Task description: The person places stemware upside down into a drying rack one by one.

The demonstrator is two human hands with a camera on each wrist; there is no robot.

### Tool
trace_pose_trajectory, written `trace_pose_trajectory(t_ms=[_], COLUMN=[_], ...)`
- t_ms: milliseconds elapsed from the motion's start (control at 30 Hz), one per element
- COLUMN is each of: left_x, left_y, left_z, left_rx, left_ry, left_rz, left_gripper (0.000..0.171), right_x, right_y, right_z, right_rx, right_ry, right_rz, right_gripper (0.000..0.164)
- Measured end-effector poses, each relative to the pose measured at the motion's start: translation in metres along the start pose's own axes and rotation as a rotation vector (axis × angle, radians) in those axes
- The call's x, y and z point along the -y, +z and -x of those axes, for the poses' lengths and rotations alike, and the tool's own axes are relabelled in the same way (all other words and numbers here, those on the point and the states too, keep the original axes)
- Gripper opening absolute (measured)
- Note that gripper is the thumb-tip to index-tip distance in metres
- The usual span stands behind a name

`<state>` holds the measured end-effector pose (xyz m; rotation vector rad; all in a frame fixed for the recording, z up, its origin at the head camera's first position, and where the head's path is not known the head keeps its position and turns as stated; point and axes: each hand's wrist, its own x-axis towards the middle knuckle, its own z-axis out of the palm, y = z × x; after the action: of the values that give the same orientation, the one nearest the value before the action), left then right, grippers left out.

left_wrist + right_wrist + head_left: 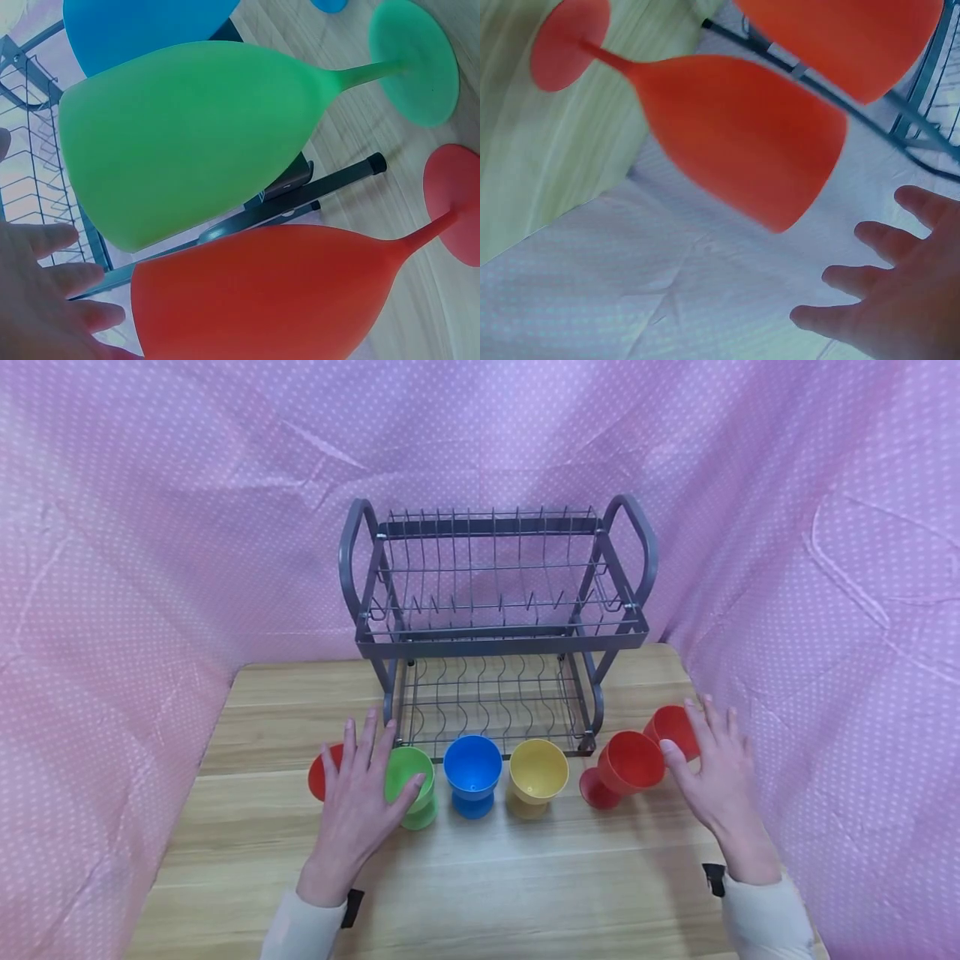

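A pink-lilac cloth with small white dots hangs creased behind and along both sides of a pale wood-grain table; soft light leaves a whitish sheen across it.

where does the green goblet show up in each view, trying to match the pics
Head: left of centre, the green goblet is partly covered by the left hand.
Left wrist: large, across the upper middle, between the blue goblet above and a red goblet below.
Right wrist: not in it.
Shared landmark: the dark dish rack, at least partly visible in all three.
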<state>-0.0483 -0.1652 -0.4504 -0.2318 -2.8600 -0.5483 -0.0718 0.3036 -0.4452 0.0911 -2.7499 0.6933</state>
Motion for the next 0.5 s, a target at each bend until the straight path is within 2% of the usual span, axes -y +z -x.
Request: trace_pose_trajectory(t_ms=[500], left_x=[0.003], left_y=[0.004], left_z=[0.003], left_rx=[-0.038], left_ry=[0.02], left_rz=[0.031], left_gripper=[0.087], right_x=[-0.034], right_y=[0.0], right_z=[0.012], right_rx=[0.009], right_ry=[0.123], right_rz=[-0.133], right_gripper=[0.077])
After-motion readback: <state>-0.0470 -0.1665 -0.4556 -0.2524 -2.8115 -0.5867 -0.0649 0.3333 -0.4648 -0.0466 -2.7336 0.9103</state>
